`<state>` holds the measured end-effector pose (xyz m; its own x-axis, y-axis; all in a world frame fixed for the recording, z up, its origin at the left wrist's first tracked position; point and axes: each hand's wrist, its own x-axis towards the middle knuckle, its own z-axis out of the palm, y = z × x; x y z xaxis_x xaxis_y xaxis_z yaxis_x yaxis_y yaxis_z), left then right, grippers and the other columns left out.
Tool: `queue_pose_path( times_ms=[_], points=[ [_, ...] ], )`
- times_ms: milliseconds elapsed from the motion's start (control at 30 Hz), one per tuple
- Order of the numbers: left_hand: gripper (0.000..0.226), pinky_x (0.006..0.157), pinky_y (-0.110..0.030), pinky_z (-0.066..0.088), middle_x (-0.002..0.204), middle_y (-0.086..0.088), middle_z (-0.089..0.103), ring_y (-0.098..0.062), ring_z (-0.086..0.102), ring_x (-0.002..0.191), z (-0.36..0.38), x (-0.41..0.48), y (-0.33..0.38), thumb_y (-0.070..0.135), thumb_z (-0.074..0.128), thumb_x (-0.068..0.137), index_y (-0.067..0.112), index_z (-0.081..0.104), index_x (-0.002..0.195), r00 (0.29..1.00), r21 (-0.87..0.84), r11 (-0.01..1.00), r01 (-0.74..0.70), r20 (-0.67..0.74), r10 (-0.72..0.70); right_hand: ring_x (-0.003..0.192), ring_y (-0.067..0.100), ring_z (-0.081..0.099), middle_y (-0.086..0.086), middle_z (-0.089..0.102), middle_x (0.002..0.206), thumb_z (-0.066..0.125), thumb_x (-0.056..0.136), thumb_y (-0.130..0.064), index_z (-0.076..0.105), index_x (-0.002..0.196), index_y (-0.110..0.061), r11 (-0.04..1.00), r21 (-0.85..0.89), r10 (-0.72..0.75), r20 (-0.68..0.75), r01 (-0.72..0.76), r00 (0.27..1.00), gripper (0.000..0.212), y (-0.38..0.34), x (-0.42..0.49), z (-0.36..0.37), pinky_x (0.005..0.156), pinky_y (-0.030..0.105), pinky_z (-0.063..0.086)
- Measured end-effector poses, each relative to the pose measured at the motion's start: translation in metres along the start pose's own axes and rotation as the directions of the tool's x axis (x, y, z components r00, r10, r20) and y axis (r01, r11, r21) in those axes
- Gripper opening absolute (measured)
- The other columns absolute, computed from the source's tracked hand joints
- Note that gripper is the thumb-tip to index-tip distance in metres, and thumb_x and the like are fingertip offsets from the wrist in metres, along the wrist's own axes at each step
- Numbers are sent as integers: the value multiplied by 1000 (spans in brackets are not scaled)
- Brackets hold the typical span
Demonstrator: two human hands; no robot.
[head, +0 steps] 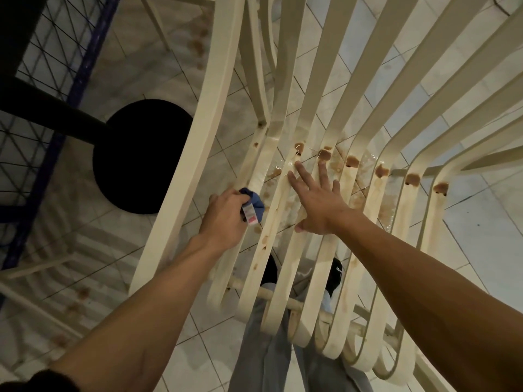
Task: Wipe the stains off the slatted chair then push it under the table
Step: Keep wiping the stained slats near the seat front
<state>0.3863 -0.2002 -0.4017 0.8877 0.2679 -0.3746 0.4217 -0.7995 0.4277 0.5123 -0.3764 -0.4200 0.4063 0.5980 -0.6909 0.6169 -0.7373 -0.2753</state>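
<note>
slatted chair point(285, 80), cream, brown stains point(352, 161) along seat bend; left hand point(223, 219) grips blue cloth point(254, 203); right hand point(318, 202) flat, fingers spread on slats

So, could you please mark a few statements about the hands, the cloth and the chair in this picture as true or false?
1. The left hand grips a crumpled blue cloth. True.
2. The right hand is curled into a fist. False: its fingers are spread flat on the slats of the cream slatted chair.
3. There are brown stains where several slats bend. True.
4. The cloth lies on the chair's far right slat. False: it is in the left hand, by the left slats.
5. The chair stands on dark carpet. False: a pale tiled floor shows between the slats.
</note>
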Motion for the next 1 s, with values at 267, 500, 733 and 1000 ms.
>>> queue_pose_path(
  times_ms=[267, 500, 733, 1000],
  points=[
    [18, 72, -24, 47, 93, -4, 64, -23, 61, 83, 3, -30, -8, -3, 66, 79, 7, 72, 93, 1000, -75, 997, 18, -3, -18, 138, 39, -37, -4, -34, 157, 78, 79, -39, -16, 154, -22, 1000, 21, -1, -9, 1, 1000, 121, 0, -1, 1, 115, 65, 0],
    [22, 84, -43, 48, 103, -11, 63, -33, 59, 90, 6, 7, -4, -3, 61, 80, 9, 69, 97, 999, -36, 999, 40, -23, -41, 138, 39, -37, -4, -33, 157, 78, 78, -38, -16, 154, -22, 1000, 17, 3, -6, -3, 1000, 121, 0, 0, 0, 114, 65, 0],
    [30, 79, -41, 52, 105, -8, 63, -31, 60, 90, 14, -40, -17, -4, 65, 79, 11, 70, 104, 996, -50, 995, 84, 13, -83, 137, 39, -39, -4, -36, 156, 76, 80, -39, -19, 153, -23, 1000, 14, 3, 3, -3, 1000, 121, -1, -1, 1, 115, 65, -2],
    [25, 87, -41, 49, 108, -7, 62, -31, 59, 93, 14, 8, -10, 4, 65, 84, 17, 69, 105, 996, -66, 995, 74, -42, -77, 138, 38, -38, -4, -34, 157, 77, 79, -40, -17, 154, -23, 1000, 18, -7, -12, 7, 1000, 121, 0, -1, 0, 114, 64, -2]
  ],
)
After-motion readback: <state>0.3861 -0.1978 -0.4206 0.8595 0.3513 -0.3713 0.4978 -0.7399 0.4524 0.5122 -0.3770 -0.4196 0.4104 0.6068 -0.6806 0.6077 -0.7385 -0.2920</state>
